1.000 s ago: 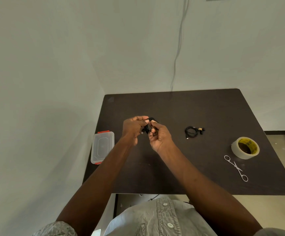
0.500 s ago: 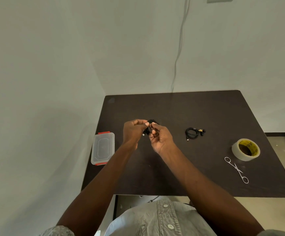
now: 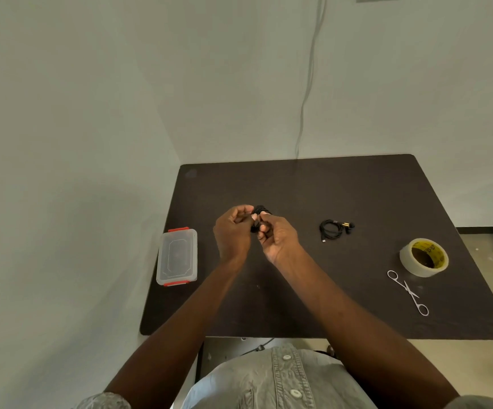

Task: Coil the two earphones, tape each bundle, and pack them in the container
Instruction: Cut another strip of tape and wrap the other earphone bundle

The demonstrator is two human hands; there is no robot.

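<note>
Black earphone bundle (image 3: pixel 259 210) pinched by left hand (image 3: pixel 233 231) and right hand (image 3: pixel 279 239); second coiled earphone (image 3: pixel 332 229) lies apart.

A black earphone bundle (image 3: pixel 259 210) is held above the worktop (image 3: pixel 357 196), mostly hidden. A second coiled black earphone (image 3: pixel 334 229) lies flat to its right. The clear, red-latched container (image 3: pixel 177 256) sits closed at the left edge.

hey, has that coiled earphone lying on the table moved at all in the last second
No. The coiled earphone on the table keeps the same spot relative to the tape roll and scissors; the slight shift in the picture is the head camera's.
</note>
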